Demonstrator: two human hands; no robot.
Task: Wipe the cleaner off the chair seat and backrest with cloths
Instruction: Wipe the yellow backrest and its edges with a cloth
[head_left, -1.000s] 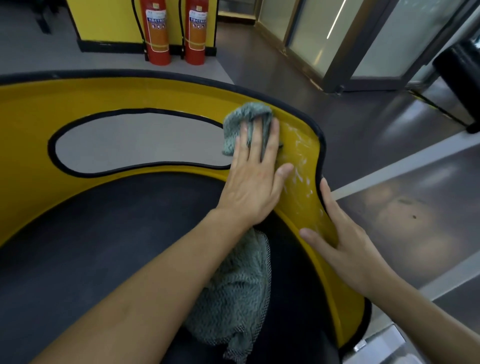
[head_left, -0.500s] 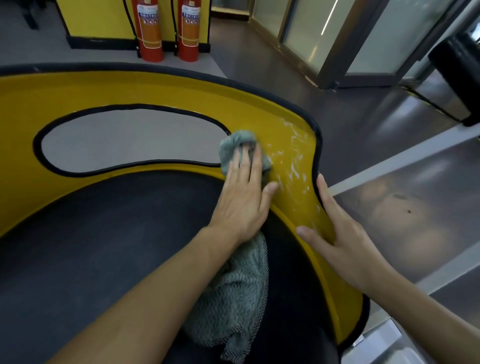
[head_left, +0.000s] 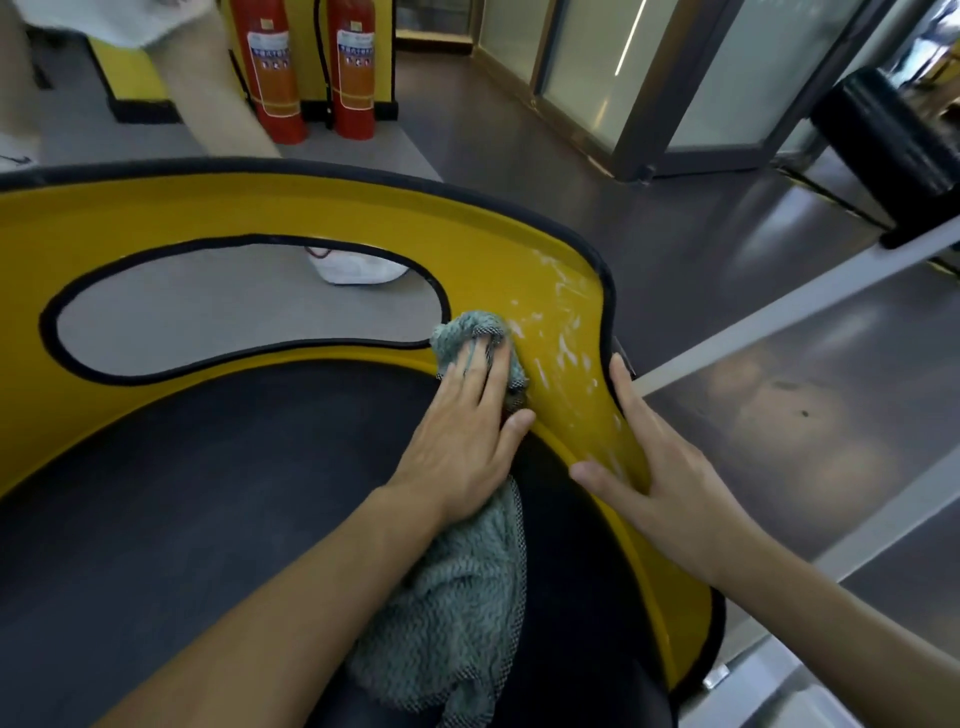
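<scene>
A yellow chair backrest (head_left: 208, 218) with a black rim and an oval cutout curves round a black seat (head_left: 208, 493). White streaks of cleaner (head_left: 563, 322) cover its right end. My left hand (head_left: 462, 447) presses a grey-green cloth (head_left: 470, 338) flat against the backrest where it meets the seat, fingers straight. The cloth's loose end (head_left: 457, 613) hangs down over the seat under my forearm. My right hand (head_left: 654, 467) rests open on the backrest's right edge, thumb inside, fingers along the rim.
Two red fire extinguishers (head_left: 311, 73) stand behind the chair by a yellow wall. Another person's leg (head_left: 218, 93) and white shoe (head_left: 358, 267) are just behind the backrest. Glass doors (head_left: 675, 78) and a black cylinder (head_left: 893, 150) stand to the right on grey floor.
My left hand has slid the cloth down the backrest from near the top rim to the seat joint. A person's leg has come into view behind the chair. My right hand has stayed put.
</scene>
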